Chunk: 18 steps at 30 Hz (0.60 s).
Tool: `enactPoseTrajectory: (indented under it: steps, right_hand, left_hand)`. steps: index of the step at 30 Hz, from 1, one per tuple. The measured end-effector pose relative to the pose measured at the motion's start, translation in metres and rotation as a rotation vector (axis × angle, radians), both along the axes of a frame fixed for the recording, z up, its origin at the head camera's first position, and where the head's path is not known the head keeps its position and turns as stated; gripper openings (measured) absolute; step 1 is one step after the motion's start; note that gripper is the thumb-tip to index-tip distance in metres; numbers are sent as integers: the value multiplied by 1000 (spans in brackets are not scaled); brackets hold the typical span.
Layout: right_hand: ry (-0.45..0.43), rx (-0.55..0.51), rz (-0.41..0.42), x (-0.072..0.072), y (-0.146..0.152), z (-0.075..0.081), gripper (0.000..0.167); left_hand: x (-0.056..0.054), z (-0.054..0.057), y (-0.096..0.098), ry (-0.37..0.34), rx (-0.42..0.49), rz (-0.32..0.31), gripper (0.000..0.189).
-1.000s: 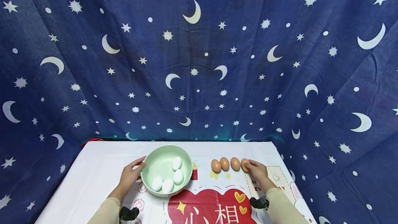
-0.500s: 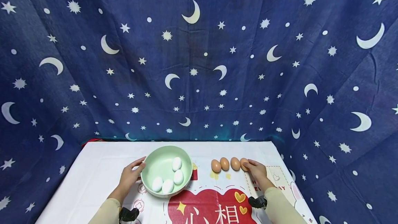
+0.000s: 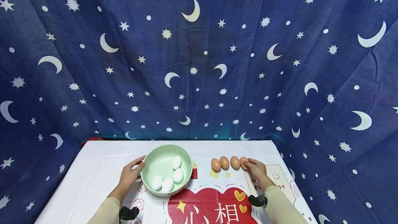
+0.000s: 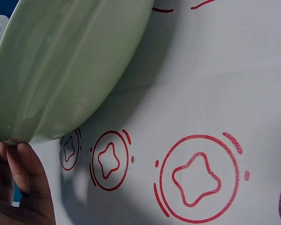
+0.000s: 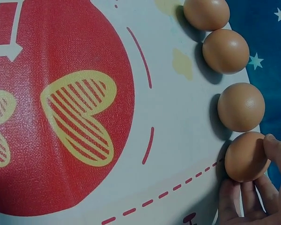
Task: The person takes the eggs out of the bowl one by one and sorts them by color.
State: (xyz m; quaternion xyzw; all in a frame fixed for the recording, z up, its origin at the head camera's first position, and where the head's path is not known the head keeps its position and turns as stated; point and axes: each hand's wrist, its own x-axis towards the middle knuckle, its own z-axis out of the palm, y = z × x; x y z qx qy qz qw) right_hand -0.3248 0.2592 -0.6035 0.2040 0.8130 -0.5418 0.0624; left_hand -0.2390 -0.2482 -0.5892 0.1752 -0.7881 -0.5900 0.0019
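Note:
A light green bowl (image 3: 157, 163) with several white eggs (image 3: 168, 185) in it is on the left part of the table. My left hand (image 3: 129, 177) grips the bowl's left edge between thumb and fingers; the left wrist view shows the fingers (image 4: 35, 171) at the rim and the bowl's outer wall. To the right, several brown eggs (image 3: 224, 162) lie in a row. The rightmost brown egg (image 5: 246, 157) is pinched between the thumb and fingers of my right hand (image 3: 258, 174), close beside its neighbour (image 5: 241, 108). Its far side is partly hidden by the fingers.
A white tablecloth (image 3: 102, 168) with red prints and a large red patch (image 3: 199, 199) covers the table. Behind and at both sides hangs a dark blue curtain (image 3: 199, 37) with moons and stars. A dark wrist device (image 3: 129, 213) sits on each forearm.
The rightmost brown egg and my right hand have shifted very slightly left, towards the neighbouring egg. The left hand keeps its hold on the bowl, which stays in place.

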Motion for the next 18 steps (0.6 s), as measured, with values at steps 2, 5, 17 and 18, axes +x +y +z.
enactPoseTrajectory:
  steps: [2, 5, 17, 18]
  right_hand:
    - [8, -7, 0, 0, 0, 1, 71]
    - [15, -24, -3, -1, 1, 1, 71]
    - [140, 5, -93, -5, -4, 18, 50]
    - [153, 6, -99, -6, -6, 21, 49]
  left_hand:
    - [0, 1, 0, 1, 1, -1, 46]
    - [0, 0, 0, 5, 7, -2, 46]
    - [0, 2, 0, -4, -14, -9, 48]
    - [0, 2, 0, -4, -17, -8, 48]
